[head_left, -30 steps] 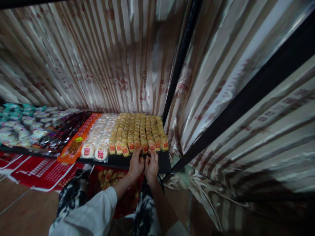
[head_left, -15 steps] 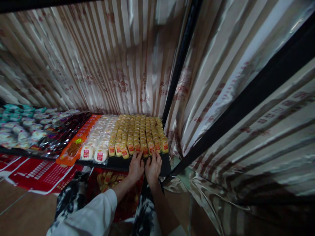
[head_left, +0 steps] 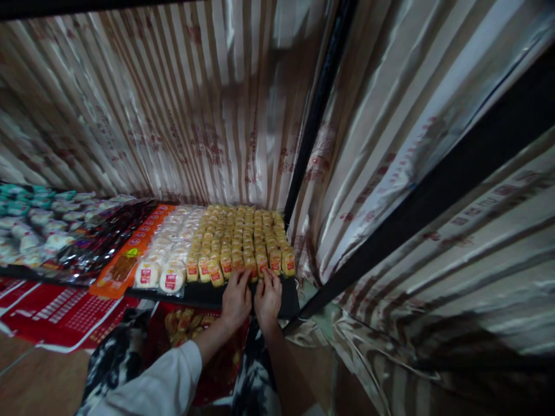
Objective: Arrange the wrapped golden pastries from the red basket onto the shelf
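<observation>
Rows of small yellow wrapped cakes with red labels cover the right end of a black shelf. At their front edge, my left hand has its fingers bent together against a front-row cake. Close beside it, my right hand has its fingertips on the front cakes just to the right. Both hands appear closed on the packets, though the fingertips partly hide the contact. Left of the yellow rows lie white round wrapped cakes in two columns.
An orange packet, dark shiny packets and white and green wrapped sweets fill the shelf leftward. Below is a red crate holding yellow packets. Black posts and striped curtain border the right and back.
The view has shifted slightly, so the shelf sits a little lower and further left. My hands stay at the front row; the left fingers have drawn closer together.
</observation>
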{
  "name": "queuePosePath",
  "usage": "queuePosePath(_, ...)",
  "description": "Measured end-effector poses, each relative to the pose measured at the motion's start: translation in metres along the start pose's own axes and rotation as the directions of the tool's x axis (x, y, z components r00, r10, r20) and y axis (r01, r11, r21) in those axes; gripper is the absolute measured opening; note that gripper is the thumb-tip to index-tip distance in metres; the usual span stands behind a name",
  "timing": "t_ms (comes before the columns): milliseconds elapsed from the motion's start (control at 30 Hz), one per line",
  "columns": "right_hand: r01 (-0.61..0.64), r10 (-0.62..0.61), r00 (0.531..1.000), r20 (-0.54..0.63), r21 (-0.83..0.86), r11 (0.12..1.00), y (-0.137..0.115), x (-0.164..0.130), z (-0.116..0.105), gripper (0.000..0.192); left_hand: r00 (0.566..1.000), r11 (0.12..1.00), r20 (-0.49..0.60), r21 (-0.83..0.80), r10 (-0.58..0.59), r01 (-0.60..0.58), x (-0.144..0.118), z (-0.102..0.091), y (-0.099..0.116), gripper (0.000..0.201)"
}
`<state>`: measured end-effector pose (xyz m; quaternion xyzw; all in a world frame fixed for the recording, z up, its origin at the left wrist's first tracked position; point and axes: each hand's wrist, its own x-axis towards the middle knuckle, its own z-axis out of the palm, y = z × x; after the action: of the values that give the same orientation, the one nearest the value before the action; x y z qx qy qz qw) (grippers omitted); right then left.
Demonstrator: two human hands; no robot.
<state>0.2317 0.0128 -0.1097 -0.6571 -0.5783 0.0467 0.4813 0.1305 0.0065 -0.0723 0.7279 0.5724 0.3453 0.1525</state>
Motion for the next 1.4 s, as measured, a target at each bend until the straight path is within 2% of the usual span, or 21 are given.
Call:
queuePosePath(133, 0.009, -0.009, 1.000, 0.007, -0.018, 1.000, 0.002, -0.002, 0.002, 0.040, 0.981, 0.974, -0.058, 0.144, 0.184, -0.175, 0.018, -0.010, 0.004, 0.045)
queuePosePath(333, 0.010, -0.007, 0.999, 0.050, -0.054, 0.999, 0.006, -0.002, 0.007, 0.042, 0.953, 0.915, 0.025, 0.272, 0.302, -0.297, 0.050, -0.017, 0.003, 0.035)
queuePosePath(600, 0.006, 0.000, 0.997, 0.081, -0.071, 0.997, 0.006, -0.002, 0.008, 0.044, 0.942, 0.906, 0.042, 0.260, 0.334, -0.333, 0.060, -0.016, 0.007, 0.034)
queuePosePath(733, -0.008, 0.015, 0.996, 0.090, -0.083, 0.997, 0.005, -0.001, 0.008, 0.046, 0.933, 0.900, 0.077, 0.248, 0.351, -0.359, 0.080, -0.017, 0.012, 0.031)
queuePosePath(900, -0.002, 0.015, 0.991, 0.136, -0.100, 0.995, 0.003, 0.000, 0.008, 0.050, 0.912, 0.886, 0.230, 0.249, 0.339, -0.392, 0.111, -0.013, 0.014, 0.026)
queuePosePath(1000, 0.002, 0.017, 0.989, 0.147, -0.124, 0.992, -0.002, 0.001, 0.005, 0.049, 0.899, 0.887, 0.283, 0.229, 0.334, -0.401, 0.123, -0.014, 0.015, 0.024)
queuePosePath(1133, 0.015, 0.005, 0.989, 0.148, -0.136, 0.991, -0.008, 0.002, 0.002, 0.049, 0.873, 0.867, 0.309, 0.214, 0.377, -0.450, 0.142, -0.017, 0.010, 0.030)
queuePosePath(1300, 0.018, 0.000, 0.991, 0.133, -0.132, 0.991, -0.010, 0.002, 0.002, 0.049, 0.848, 0.829, 0.388, 0.283, 0.361, -0.483, 0.170, -0.015, -0.003, 0.040)
queuePosePath(1400, 0.034, -0.011, 0.988, 0.152, -0.145, 0.989, -0.009, 0.003, 0.002, 0.052, 0.807, 0.796, 0.464, 0.295, 0.365, -0.529, 0.180, -0.013, -0.004, 0.044)
